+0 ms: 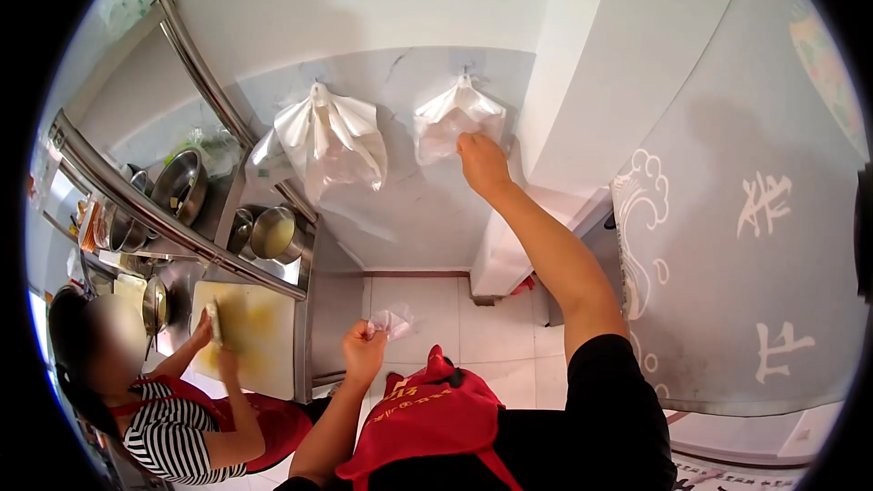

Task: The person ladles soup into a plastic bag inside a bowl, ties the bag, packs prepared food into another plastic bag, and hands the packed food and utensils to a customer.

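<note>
Right hand [484, 164] pinching the front of the hanging bag bundle [444, 127] beside the pillar [564, 118], left hand [363, 352] closed on a clear bag [393, 321], lower left of that pillar

"What lies on the steel counter [186, 280], please?"

"A pale cutting board [280, 332], which has yellow stains."

"And on the metal shelf [215, 216]?"

"A wide metal bowl [180, 186]. Nearby stands a metal pot [275, 235]; its exact level I cannot tell."

Looked like a commercial kitchen / small eatery prep area: s/s shelving [186, 218] w/ metal bowls [180, 185], stained cutting board [244, 332], red aprons [426, 414], plastic bags [332, 141] hung on the wall.
</note>
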Tool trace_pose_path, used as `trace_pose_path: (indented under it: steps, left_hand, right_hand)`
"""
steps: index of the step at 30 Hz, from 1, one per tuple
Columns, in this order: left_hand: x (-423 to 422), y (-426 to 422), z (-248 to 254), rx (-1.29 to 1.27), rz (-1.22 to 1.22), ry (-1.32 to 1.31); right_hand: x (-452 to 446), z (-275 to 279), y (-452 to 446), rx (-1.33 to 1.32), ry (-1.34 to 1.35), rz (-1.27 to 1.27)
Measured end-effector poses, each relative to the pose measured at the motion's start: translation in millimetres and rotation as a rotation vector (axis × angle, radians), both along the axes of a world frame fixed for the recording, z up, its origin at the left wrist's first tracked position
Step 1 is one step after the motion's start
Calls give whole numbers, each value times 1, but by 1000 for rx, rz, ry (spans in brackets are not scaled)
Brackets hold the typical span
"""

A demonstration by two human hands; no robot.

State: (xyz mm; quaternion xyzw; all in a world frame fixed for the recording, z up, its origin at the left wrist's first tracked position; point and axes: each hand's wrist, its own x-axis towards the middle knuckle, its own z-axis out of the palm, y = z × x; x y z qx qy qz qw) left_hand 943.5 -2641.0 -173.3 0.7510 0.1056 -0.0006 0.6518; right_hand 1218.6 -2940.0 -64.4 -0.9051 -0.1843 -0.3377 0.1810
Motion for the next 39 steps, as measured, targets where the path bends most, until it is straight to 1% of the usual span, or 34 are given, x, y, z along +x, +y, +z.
trace_pose_path:
  steps: [2, 4, 6, 8, 9, 11, 14, 16, 17, 19, 21, 22, 23, 24, 25, 26, 27, 29, 30, 31, 32, 33, 34, 35, 36, 37, 38, 39]
  left_hand:
    - [-4, 1, 1, -153, -8, -8]
    - [-10, -2, 7, -174, 20, -45]
    - [-17, 1, 13, -193, 55, -87]
    - [-27, 10, 15, -253, 7, 74]
    - [-29, 13, 12, -252, 14, 73]
    - [-34, 17, 5, -79, -45, -44]
    - [-40, 21, 16, -8, -94, -15]
    - [-42, 16, 33, -22, -82, -21]
    - [-41, 14, 39, -38, -71, -29]
    - [-46, 19, 38, -40, -114, -20]
    - [-54, 17, 31, -51, -143, -19]
    - [-55, 19, 24, -61, -173, -29]
    - [-57, 20, 32, -38, -192, -21]
    - [-63, 22, 42, -11, -226, 1]
    - [-65, 24, 41, -76, -247, 54]
    - [-66, 29, 40, -137, -261, 117]
    - [-60, 29, 36, -144, -370, 124]
    - [-56, 33, 31, -218, -325, 134]
    - [-58, 31, 36, -222, -367, 144]
    - [-61, 29, 43, -331, -399, 201]
    - [-65, 28, 48, -440, -415, 258]
    - [-82, 30, 56, -451, -431, 258]
    - [-90, 30, 61, -344, -424, 315]
    - [-101, 25, 59, -240, -422, 363]
    - [-110, 23, 50, -252, -436, 374]
    - [-116, 25, 39, -264, -436, 327]
    - [-127, 29, 30, -275, -428, 286]
    - [-141, 29, 31, -280, -422, 311]
  right_hand:
    - [1, -3, 1, 37, 53, -16]
    - [1, -5, 5, 106, -92, 29]
    - [0, -2, 4, 119, -45, 38]
    - [-3, 5, 8, 131, 2, 50]
    - [-5, 9, 10, 157, -11, 61]
    - [-7, 9, 12, 185, -22, 72]
    - [-6, 6, 12, 178, -48, 85]
    - [-3, -4, 7, -29, 92, 7]
    - [-3, -9, 4, -32, 80, -6]
    - [-4, -26, 0, -182, 149, -75]
    - [-5, -52, -5, 70, 299, -45]
    - [-10, -80, 3, -66, 199, -131]
    - [-41, -77, 22, 3, 242, -162]
    - [-80, -83, 38, -25, 65, -71]
    - [-122, -58, 61, 28, 414, 1]
    - [-149, -67, 86, 127, 377, 45]
    - [-190, -58, 98, 257, 380, 75]
    - [-259, -43, 128, 246, 488, 50]
    - [-289, -46, 139, 294, 482, 67]
    - [-316, -55, 152, 340, 477, 98]
    - [-338, -65, 163, 343, 456, 66]
    - [-370, -69, 175, 338, 427, 32]
    - [-388, -75, 185, 336, 438, 13]
    - [-409, -82, 189, 331, 364, -22]
    - [-429, -83, 190, 323, 295, -52]
    - [-445, -85, 191, 318, 313, -62]
    - [-462, -85, 193, 368, 344, -66]
    - [-477, -84, 196, 418, 376, -69]
